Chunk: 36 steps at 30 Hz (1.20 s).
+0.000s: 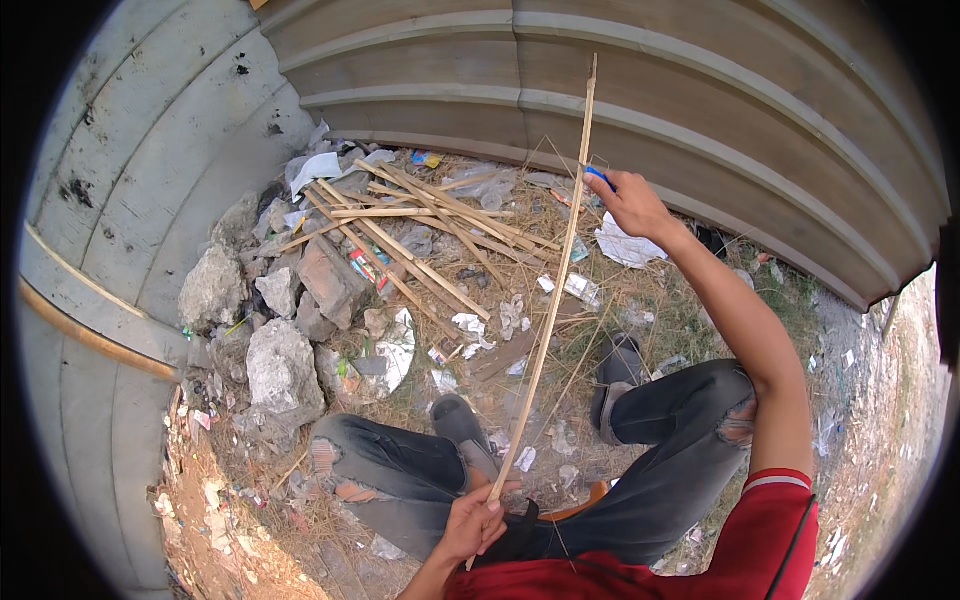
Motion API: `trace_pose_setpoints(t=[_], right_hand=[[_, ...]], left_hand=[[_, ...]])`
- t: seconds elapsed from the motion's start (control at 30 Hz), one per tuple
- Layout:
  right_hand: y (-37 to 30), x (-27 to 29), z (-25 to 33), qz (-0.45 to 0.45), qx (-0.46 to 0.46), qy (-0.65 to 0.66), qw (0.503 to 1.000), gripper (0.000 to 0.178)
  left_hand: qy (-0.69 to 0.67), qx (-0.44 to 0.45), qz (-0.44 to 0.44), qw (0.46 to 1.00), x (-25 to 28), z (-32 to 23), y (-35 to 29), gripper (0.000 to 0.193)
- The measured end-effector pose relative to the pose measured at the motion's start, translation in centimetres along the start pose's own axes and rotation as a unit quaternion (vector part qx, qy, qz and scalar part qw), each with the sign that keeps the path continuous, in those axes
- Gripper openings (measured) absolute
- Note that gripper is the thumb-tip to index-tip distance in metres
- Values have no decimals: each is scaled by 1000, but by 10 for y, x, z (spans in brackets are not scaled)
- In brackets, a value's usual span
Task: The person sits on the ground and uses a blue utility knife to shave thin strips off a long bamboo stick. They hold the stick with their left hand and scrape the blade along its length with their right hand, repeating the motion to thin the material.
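Note:
A long, thin, pale strip of bamboo or wood (pixel 553 320) slants from my lap up toward the metal wall. Near its lower end, my left hand (pixel 474 527) is closed around it with the fingers curled. Out along the upper part, my right hand (pixel 636 205) grips a small blue-handled tool (pixel 599 176) that meets the strip; its working edge is too small to make out. Beyond my feet lies a loose pile of similar strips (pixel 430 215), crossing one another on the littered ground.
Corrugated metal sheeting (pixel 690 90) closes off the far side, and a pale panel wall (pixel 150 170) stands at left. Rough stones and broken bricks (pixel 283 365) are heaped beside the strips. Paper (pixel 627 243), plastic scraps and dry grass cover the ground around my sandalled feet (pixel 459 420).

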State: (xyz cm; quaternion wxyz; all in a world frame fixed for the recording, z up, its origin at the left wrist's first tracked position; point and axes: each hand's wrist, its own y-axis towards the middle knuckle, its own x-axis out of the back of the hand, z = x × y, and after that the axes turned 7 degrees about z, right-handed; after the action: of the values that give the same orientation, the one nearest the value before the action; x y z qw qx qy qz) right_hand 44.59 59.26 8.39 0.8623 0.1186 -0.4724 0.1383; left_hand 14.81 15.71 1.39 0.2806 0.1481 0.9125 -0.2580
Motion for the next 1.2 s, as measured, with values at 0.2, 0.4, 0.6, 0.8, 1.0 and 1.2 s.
trace_pose_setpoints(t=[0.2, 0.4, 0.6, 0.8, 1.0, 1.2], right_hand=[[3, 32, -94, -64, -138, 37, 988, 71], [-13, 17, -91, -117, -164, -63, 977, 65], [-19, 33, -78, -183, -112, 10, 977, 58], [-29, 23, -6, -40, -71, 369, 926, 54], [-28, 21, 40, -52, -24, 460, 886, 40], [-25, 19, 35, -58, -29, 478, 876, 30]], left_hand=[[-19, 106, 12, 994, 49, 20, -82, 41], [-13, 94, -8, 995, 58, 22, -92, 48], [55, 16, -6, 998, 39, 7, -68, 40], [150, -33, -64, 986, 13, 0, -26, 40], [182, -19, -96, 978, 18, 6, -37, 39], [212, -12, -114, 970, 24, 17, -47, 39]])
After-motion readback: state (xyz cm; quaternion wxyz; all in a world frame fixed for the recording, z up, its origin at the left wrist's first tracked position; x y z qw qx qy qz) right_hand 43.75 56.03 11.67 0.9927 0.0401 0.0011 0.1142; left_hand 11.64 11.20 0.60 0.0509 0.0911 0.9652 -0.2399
